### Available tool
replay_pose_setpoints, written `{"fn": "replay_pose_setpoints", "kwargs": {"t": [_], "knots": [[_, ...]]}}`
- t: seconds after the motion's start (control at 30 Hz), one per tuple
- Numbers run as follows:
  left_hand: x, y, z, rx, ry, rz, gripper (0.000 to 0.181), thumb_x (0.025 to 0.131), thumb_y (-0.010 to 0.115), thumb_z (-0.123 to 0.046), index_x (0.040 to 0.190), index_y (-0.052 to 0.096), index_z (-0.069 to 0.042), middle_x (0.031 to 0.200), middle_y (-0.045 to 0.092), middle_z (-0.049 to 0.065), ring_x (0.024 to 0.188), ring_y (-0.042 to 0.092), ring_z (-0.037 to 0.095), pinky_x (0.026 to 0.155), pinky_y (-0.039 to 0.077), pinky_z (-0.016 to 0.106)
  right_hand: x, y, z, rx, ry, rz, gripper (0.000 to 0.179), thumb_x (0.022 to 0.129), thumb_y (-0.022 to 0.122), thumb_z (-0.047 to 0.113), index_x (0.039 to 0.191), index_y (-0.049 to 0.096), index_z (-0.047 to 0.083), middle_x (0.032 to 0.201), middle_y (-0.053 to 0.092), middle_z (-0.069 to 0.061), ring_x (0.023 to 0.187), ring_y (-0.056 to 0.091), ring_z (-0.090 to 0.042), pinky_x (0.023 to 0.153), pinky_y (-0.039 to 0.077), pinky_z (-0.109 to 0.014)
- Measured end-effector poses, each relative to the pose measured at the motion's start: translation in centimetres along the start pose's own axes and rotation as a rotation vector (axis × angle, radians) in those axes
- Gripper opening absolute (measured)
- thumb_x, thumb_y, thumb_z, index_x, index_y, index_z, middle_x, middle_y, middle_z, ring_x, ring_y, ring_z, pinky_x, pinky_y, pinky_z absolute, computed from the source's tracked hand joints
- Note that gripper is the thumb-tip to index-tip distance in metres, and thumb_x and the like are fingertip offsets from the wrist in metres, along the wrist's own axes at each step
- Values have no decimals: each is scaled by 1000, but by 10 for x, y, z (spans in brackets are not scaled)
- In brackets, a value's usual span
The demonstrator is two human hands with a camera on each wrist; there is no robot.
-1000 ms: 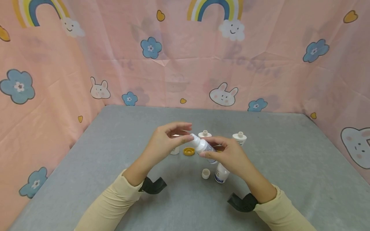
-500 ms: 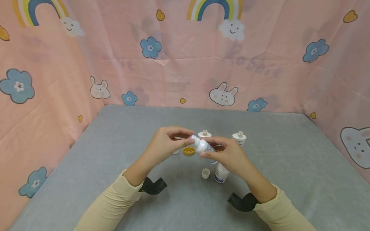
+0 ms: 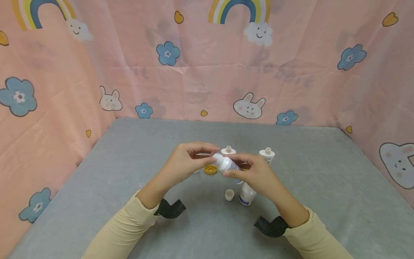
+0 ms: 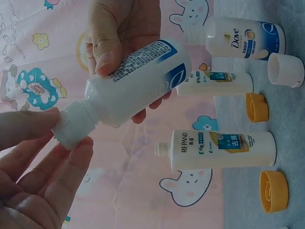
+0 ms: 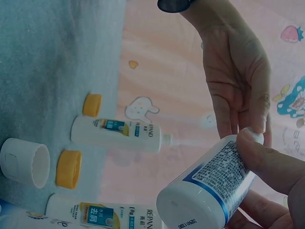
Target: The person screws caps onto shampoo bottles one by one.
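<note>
"Pink cartoon-print cloth [image 3: 200, 79] backs the grey counter [image 3: 145, 144]. What is held there?"

"Left hand [image 3: 185, 159] pinches the short white plastic cap [image 4: 74, 126]; right hand [image 3: 253, 171] grips the white blue-labelled plastic bottle [image 4: 143, 86] — tilted above the counter, probably so its capped end sits where the left can reach it."

"And around them?"

"Two white teal-labelled plastic bottles [image 4: 221, 149] stand uncapped, round yellow plastic caps [image 4: 280, 191] near them — perhaps to stay paired."

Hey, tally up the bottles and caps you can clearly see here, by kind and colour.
White bottles: 4 (held bottle, standing Dove bottle, two REPAND bottles)
White caps: 2 (neck cap in the left hand, loose cap)
Yellow caps: 2
Total: 8, leaving out a white thing mostly hidden behind the left hand
</note>
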State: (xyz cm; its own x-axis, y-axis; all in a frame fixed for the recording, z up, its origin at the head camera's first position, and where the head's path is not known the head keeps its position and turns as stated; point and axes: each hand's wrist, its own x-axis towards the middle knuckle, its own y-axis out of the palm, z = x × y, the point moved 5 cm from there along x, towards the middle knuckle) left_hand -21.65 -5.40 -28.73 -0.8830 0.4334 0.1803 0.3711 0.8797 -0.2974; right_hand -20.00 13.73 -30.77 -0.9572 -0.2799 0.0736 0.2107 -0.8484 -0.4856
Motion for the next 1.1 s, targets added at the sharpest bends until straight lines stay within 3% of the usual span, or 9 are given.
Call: {"fn": "replay_pose_setpoints", "kwargs": {"t": [0.17,0.3,0.43,0.63,0.83,1.1], "knots": [[-1,-3,0,-9,-35,-41,40,89,76,-17,128,67,-16,133,66,1,118,66,21,95,57,34,0,0,0,-8,1,-4,43,86,79,18,125,68,2,119,69,-17,100,68,-25,77,60,-28],[-1,-6,3,58,-110,-93,31,87,78,-28,117,72,-19,115,73,-1,103,69,14,85,59,32,0,0,0,-9,3,-2,43,86,79,18,124,68,3,119,69,-17,100,68,-25,77,60,-29],[-1,-4,4,79,-133,-86,26,87,78,-30,110,75,-18,108,74,-2,96,69,14,79,58,29,0,0,1,-13,0,0,43,86,79,18,124,68,3,120,69,-17,101,68,-25,78,60,-29],[-2,-3,3,91,-106,-60,24,88,76,-26,111,75,-18,106,74,0,96,68,19,75,57,29,-1,0,2,-17,-16,0,42,86,79,19,123,69,3,120,69,-16,104,68,-26,79,60,-29],[-2,-1,2,71,-78,-22,25,90,75,-22,114,74,-16,114,73,2,96,72,17,79,60,34,-1,0,2,-11,-19,3,42,86,79,19,123,69,3,120,69,-16,105,68,-27,78,60,-29],[-2,-2,0,11,-44,7,39,90,74,-16,128,67,-17,133,65,1,119,66,22,94,58,34,0,0,1,0,-12,7,43,86,79,19,124,68,2,120,69,-17,104,68,-26,76,59,-26]]}}
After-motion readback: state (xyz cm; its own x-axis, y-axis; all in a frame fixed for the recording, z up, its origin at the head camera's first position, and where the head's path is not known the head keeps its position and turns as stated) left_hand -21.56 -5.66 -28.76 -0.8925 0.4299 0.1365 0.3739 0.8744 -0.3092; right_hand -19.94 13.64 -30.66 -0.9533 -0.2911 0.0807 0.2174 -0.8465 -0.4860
